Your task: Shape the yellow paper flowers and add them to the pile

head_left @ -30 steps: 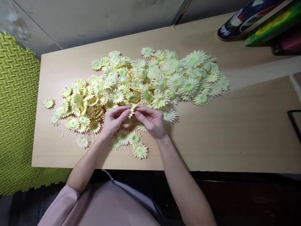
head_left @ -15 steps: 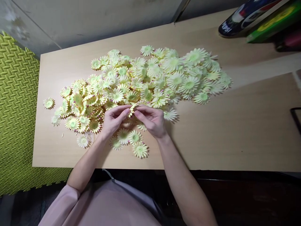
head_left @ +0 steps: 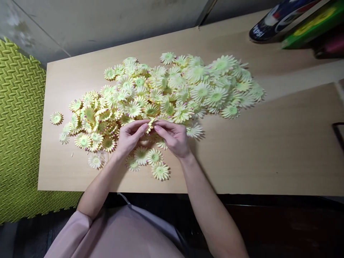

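Note:
My left hand (head_left: 132, 135) pinches a small pale yellow artificial flower head (head_left: 149, 127) between thumb and fingers. Close beside it, my right hand (head_left: 173, 137) is closed too, its thumb and fingertips meeting at the flower's right edge. Most of that flower is hidden by my fingers. Beyond both hands spreads a heaped pile of artificial flower heads (head_left: 163, 93), cream to yellow with green centres and some purplish petal tips. Between my forearms lie several loose flower heads (head_left: 154, 156) on the table.
The pale wooden table (head_left: 255, 157) runs up to a grey wall (head_left: 120, 25). A green textured foam mat (head_left: 21, 136) stands along the left. At the back right are a dark Pepsi container (head_left: 271, 23) and a green box (head_left: 303, 32). One flower (head_left: 56, 118) lies apart at left.
Both hands stay almost in place with the flower between them. The right thumb has shifted very slightly to the right.

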Demonstrator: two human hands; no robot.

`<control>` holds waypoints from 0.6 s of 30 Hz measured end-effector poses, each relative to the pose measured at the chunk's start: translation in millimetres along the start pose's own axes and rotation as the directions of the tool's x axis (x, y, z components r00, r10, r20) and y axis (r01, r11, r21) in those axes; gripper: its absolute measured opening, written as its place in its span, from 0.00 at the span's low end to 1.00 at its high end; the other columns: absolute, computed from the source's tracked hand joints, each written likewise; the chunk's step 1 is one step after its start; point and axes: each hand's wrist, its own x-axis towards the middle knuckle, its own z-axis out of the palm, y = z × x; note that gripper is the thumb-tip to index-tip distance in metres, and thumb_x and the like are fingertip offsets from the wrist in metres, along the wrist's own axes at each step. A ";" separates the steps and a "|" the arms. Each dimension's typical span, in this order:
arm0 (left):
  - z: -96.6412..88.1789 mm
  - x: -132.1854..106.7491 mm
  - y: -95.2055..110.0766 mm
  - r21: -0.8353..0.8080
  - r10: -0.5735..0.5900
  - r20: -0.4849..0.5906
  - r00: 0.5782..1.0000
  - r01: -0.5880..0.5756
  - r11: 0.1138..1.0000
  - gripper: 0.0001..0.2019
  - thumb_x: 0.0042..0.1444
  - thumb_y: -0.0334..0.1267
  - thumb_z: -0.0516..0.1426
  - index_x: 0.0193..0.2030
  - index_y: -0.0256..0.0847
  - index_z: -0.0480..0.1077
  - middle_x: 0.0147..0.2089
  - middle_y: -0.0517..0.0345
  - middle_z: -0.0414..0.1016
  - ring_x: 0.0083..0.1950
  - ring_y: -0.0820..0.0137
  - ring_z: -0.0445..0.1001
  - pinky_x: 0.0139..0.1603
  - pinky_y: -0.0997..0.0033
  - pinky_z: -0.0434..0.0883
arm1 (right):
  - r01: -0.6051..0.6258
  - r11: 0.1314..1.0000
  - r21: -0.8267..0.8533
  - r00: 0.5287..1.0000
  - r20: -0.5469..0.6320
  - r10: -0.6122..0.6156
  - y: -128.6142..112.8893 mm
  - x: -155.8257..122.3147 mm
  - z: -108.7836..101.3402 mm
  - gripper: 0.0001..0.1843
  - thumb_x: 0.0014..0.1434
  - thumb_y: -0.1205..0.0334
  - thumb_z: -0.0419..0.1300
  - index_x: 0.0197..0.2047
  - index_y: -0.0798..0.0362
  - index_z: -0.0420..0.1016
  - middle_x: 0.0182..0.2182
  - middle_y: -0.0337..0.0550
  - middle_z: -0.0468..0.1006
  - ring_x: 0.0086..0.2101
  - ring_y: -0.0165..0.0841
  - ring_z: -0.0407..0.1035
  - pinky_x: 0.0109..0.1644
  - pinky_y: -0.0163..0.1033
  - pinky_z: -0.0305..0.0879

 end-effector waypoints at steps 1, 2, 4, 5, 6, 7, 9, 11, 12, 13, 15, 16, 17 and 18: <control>-0.1 -0.1 -0.6 0.002 -0.006 0.000 1.000 0.006 1.000 0.14 0.53 0.48 0.68 0.43 0.44 0.82 0.40 0.54 0.84 0.35 0.74 0.78 0.36 0.75 0.75 | 0.000 1.000 -0.004 1.000 0.002 0.000 0.0 0.0 -0.1 0.10 0.61 0.54 0.65 0.40 0.49 0.85 0.39 0.43 0.83 0.39 0.34 0.78 0.42 0.38 0.77; -0.2 -0.3 -1.2 0.002 -0.009 -0.003 1.000 0.009 1.000 0.14 0.54 0.48 0.67 0.43 0.44 0.82 0.39 0.54 0.84 0.34 0.74 0.78 0.36 0.75 0.74 | 0.002 1.000 -0.006 1.000 0.003 -0.002 0.0 -0.1 -0.1 0.10 0.61 0.54 0.65 0.40 0.49 0.84 0.39 0.43 0.83 0.39 0.34 0.78 0.41 0.37 0.77; -0.3 -0.8 -2.4 0.003 -0.012 -0.001 1.000 0.012 1.000 0.14 0.54 0.48 0.67 0.43 0.45 0.82 0.36 0.56 0.83 0.32 0.75 0.77 0.34 0.75 0.73 | 0.011 1.000 -0.008 1.000 0.007 -0.011 -0.1 -0.3 0.0 0.10 0.61 0.54 0.65 0.39 0.49 0.84 0.38 0.42 0.83 0.38 0.33 0.78 0.40 0.37 0.77; -0.2 -1.1 -2.7 0.007 -0.010 -0.001 1.000 0.010 1.000 0.14 0.55 0.49 0.67 0.44 0.45 0.82 0.36 0.56 0.83 0.32 0.75 0.76 0.34 0.75 0.73 | 0.014 1.000 -0.010 1.000 0.008 -0.014 -0.1 -0.4 0.2 0.10 0.61 0.54 0.65 0.39 0.49 0.84 0.37 0.42 0.82 0.37 0.33 0.77 0.40 0.36 0.76; -0.1 -1.3 -2.9 0.013 -0.004 -0.001 1.000 0.004 1.000 0.14 0.55 0.49 0.67 0.44 0.45 0.82 0.36 0.56 0.83 0.32 0.75 0.76 0.34 0.75 0.72 | 0.015 1.000 -0.015 1.000 0.008 -0.015 -0.3 -0.5 0.3 0.10 0.61 0.53 0.65 0.39 0.49 0.83 0.37 0.42 0.82 0.37 0.32 0.77 0.40 0.36 0.76; 0.1 -1.5 -3.0 0.023 0.004 0.000 1.000 -0.004 1.000 0.14 0.55 0.49 0.66 0.44 0.45 0.82 0.37 0.56 0.83 0.33 0.74 0.77 0.35 0.74 0.73 | 0.016 1.000 -0.022 1.000 0.009 -0.015 -0.4 -0.6 0.5 0.10 0.61 0.52 0.65 0.39 0.50 0.83 0.36 0.42 0.82 0.36 0.32 0.77 0.40 0.37 0.76; 0.1 -1.3 -2.7 0.049 0.034 0.009 0.999 -0.034 0.998 0.14 0.56 0.49 0.66 0.44 0.44 0.82 0.40 0.55 0.84 0.36 0.73 0.78 0.38 0.74 0.74 | 0.017 0.999 -0.037 1.000 0.008 -0.016 -0.9 -0.8 0.9 0.11 0.61 0.51 0.65 0.37 0.50 0.82 0.35 0.42 0.81 0.36 0.33 0.76 0.39 0.37 0.76; -0.3 -0.7 -2.8 0.078 0.073 0.027 0.997 -0.074 0.994 0.14 0.57 0.49 0.65 0.44 0.44 0.82 0.43 0.53 0.84 0.39 0.72 0.79 0.42 0.73 0.74 | 0.021 0.998 -0.051 1.000 0.007 -0.021 -1.3 -0.9 1.4 0.12 0.61 0.50 0.65 0.36 0.50 0.81 0.34 0.42 0.80 0.35 0.33 0.76 0.39 0.37 0.75; -0.6 -0.4 -3.1 0.093 0.088 0.036 0.995 -0.091 0.991 0.14 0.57 0.49 0.65 0.44 0.43 0.82 0.44 0.52 0.84 0.40 0.71 0.80 0.43 0.73 0.74 | 0.024 0.998 -0.057 1.000 0.008 -0.024 -1.5 -0.9 1.8 0.12 0.61 0.50 0.65 0.35 0.50 0.81 0.34 0.42 0.80 0.35 0.33 0.75 0.38 0.37 0.75; -1.0 -0.1 -3.6 0.108 0.099 0.044 0.994 -0.104 0.989 0.14 0.58 0.49 0.64 0.44 0.43 0.82 0.44 0.52 0.84 0.41 0.71 0.80 0.44 0.73 0.74 | 0.027 0.998 -0.064 1.000 0.009 -0.027 -1.7 -0.9 2.1 0.13 0.61 0.49 0.65 0.35 0.50 0.81 0.34 0.42 0.79 0.35 0.33 0.75 0.38 0.37 0.75; -1.9 -0.1 -4.8 0.130 0.112 0.050 0.993 -0.117 0.985 0.15 0.59 0.50 0.63 0.45 0.43 0.82 0.44 0.51 0.84 0.41 0.70 0.80 0.44 0.73 0.74 | 0.032 0.997 -0.075 0.999 0.003 -0.032 -2.0 -0.8 3.1 0.12 0.61 0.49 0.65 0.36 0.50 0.80 0.34 0.42 0.79 0.35 0.33 0.75 0.38 0.37 0.75; -2.2 -0.4 -5.3 0.135 0.111 0.052 0.992 -0.117 0.984 0.16 0.59 0.50 0.63 0.46 0.42 0.82 0.44 0.51 0.85 0.41 0.70 0.80 0.44 0.72 0.74 | 0.036 0.997 -0.074 0.999 0.000 -0.036 -2.3 -0.7 3.5 0.12 0.62 0.50 0.64 0.36 0.50 0.80 0.34 0.41 0.79 0.35 0.32 0.74 0.38 0.36 0.75; -2.4 -1.0 -5.6 0.136 0.108 0.054 0.993 -0.115 0.984 0.16 0.59 0.51 0.63 0.46 0.42 0.82 0.44 0.51 0.85 0.41 0.70 0.80 0.44 0.72 0.75 | 0.042 0.997 -0.068 0.999 -0.002 -0.042 -2.7 -0.7 4.0 0.11 0.62 0.51 0.64 0.37 0.50 0.80 0.34 0.41 0.79 0.35 0.32 0.74 0.38 0.36 0.74; -2.5 -1.8 -5.7 0.138 0.107 0.056 0.993 -0.114 0.984 0.17 0.59 0.50 0.63 0.47 0.42 0.82 0.45 0.51 0.85 0.41 0.69 0.81 0.44 0.72 0.75 | 0.048 0.997 -0.063 0.999 -0.005 -0.048 -3.2 -0.6 4.4 0.11 0.62 0.51 0.64 0.37 0.49 0.80 0.34 0.41 0.79 0.34 0.32 0.74 0.37 0.36 0.74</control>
